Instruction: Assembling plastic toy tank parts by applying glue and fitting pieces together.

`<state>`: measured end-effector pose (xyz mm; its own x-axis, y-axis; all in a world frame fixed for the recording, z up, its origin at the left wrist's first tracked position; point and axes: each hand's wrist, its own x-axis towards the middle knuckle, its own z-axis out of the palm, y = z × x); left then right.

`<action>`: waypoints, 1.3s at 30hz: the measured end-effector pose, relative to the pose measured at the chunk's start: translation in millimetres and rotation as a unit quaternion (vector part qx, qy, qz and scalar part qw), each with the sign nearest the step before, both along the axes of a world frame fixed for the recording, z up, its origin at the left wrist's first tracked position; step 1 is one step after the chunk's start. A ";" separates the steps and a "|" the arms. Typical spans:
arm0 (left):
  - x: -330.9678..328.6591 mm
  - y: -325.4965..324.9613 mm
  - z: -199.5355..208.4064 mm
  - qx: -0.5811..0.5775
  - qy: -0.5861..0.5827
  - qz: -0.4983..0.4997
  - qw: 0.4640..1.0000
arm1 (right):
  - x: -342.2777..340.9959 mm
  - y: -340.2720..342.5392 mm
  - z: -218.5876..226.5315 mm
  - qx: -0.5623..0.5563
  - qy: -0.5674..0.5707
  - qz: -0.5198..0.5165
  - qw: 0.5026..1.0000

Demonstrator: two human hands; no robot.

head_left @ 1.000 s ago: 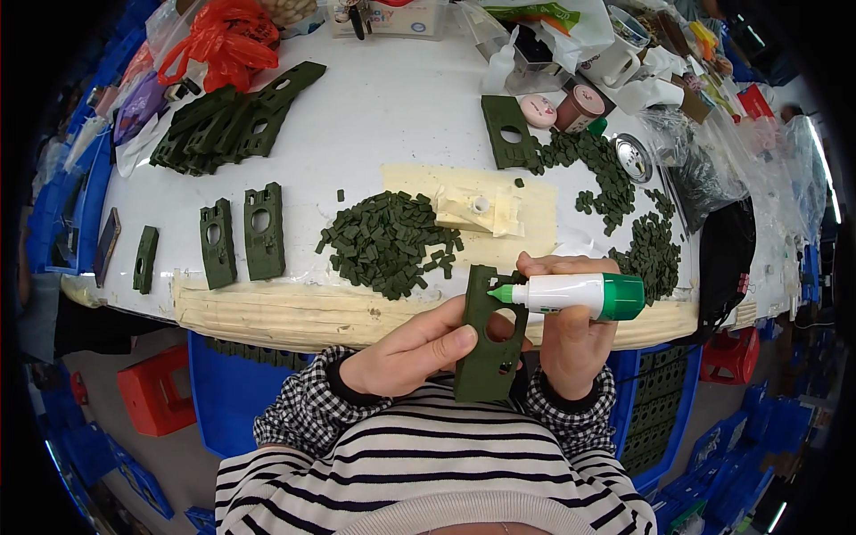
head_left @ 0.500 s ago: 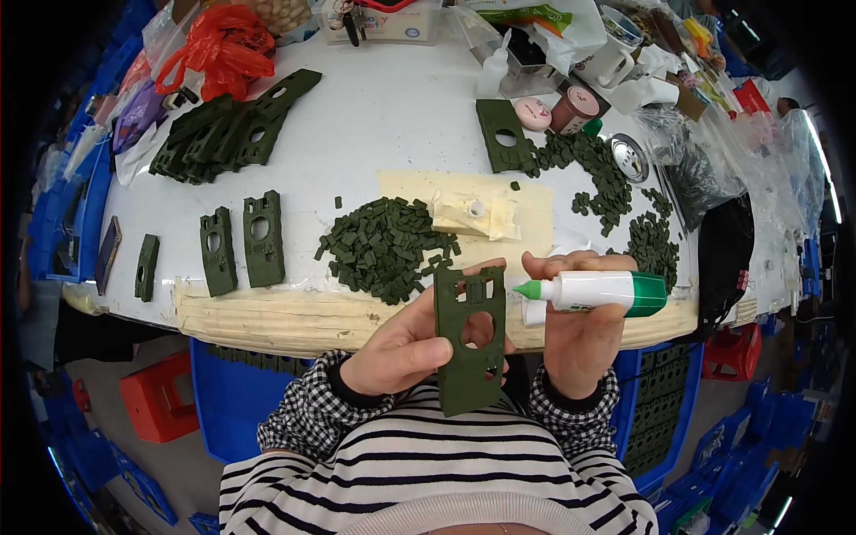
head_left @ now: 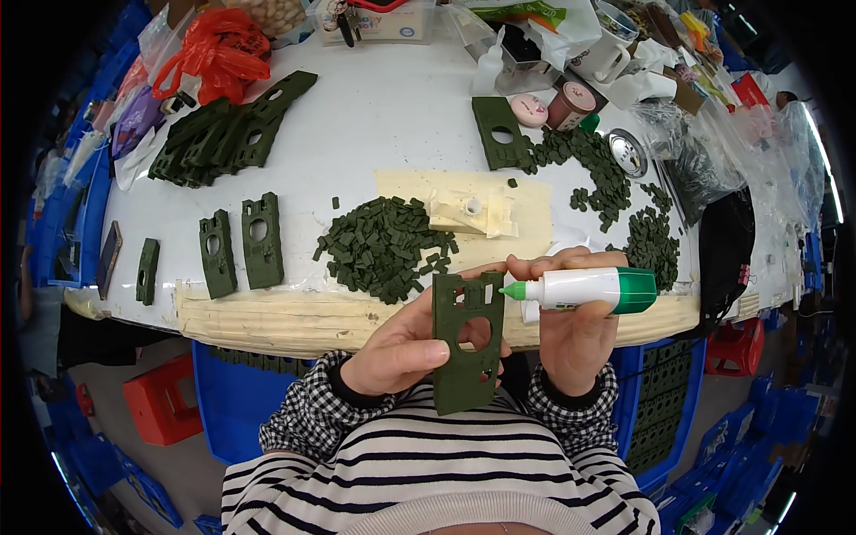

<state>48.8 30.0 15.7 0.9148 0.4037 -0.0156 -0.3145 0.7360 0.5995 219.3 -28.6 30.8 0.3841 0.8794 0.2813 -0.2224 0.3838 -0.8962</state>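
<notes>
My left hand [head_left: 401,352] grips a dark green plastic plate [head_left: 459,379] with a large round hole and smaller cutouts, thumb on its face. In my right hand [head_left: 578,348] lies a white glue bottle [head_left: 575,290] with a green base and a green pointed nozzle. The bottle is held level, its tip at the plate's upper right edge, beside a small cutout; whether it touches I cannot tell. Behind my hands is a heap of small dark green pieces [head_left: 379,245]. Beyond the plate stands a cream, tape-wrapped block with a short tube [head_left: 473,214].
Similar green plates [head_left: 260,241] lie at the left, with a stack [head_left: 236,134] behind them. More small pieces [head_left: 593,169] are scattered at the right near a round tin [head_left: 628,153]. Padding [head_left: 267,312] covers the table's front edge. Blue bins [head_left: 236,401] stand below.
My right hand has brought the glue bottle slightly left and down, so its nozzle now meets the plate's edge in view. The plate stays nearly where it was.
</notes>
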 end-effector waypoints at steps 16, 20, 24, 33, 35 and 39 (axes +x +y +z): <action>1.2 1.2 -4.6 0.017 -0.012 0.004 1.000 | 1.3 0.0 -2.9 -0.006 -0.013 -0.004 1.000; 1.5 1.0 -3.5 0.017 -0.009 0.008 1.000 | 0.2 0.8 -1.2 -0.005 -0.012 -0.005 1.000; 0.8 1.2 -1.8 0.011 -0.013 0.002 1.000 | 0.5 0.4 -1.2 -0.005 -0.013 -0.003 1.000; -0.7 0.9 -1.5 -0.016 -0.008 -0.005 1.000 | 2.5 0.8 -4.2 0.009 0.024 0.022 0.999; -0.7 1.4 -1.0 -0.018 -0.006 -0.004 1.000 | 2.3 1.1 -1.8 0.007 0.008 0.028 1.000; -0.4 1.4 -0.7 -0.020 -0.006 -0.004 1.000 | 2.6 1.1 -4.4 0.004 0.001 0.022 1.000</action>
<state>48.4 31.5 15.0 0.9184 0.3951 -0.0209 -0.3149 0.7619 0.5660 221.8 -27.5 26.4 0.3450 0.8932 0.2882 -0.2408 0.3810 -0.8927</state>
